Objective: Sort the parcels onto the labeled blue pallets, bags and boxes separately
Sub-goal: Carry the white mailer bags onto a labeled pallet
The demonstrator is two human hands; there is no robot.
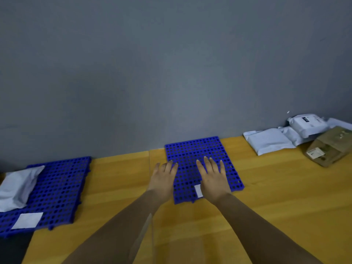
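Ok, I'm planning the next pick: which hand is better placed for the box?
Probably the right hand: the box lies off to its side, the left hand is farther; both are open.

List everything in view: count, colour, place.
Pallets: 2, blue; left pallet and centre pallet, on the floor by the wall.
Labels: 2, white; left label, centre label, near edges of pallets.
Bag: 1, whitish, on left pallet.
Piled bags: at least three, white, floor at right.
Cardboard box: 1, brown, far right, beside the pile.
Floor: yellow wood.
Wall: grey, behind.
Left hand: open, over centre pallet's left edge.
Right hand: open, over centre pallet.
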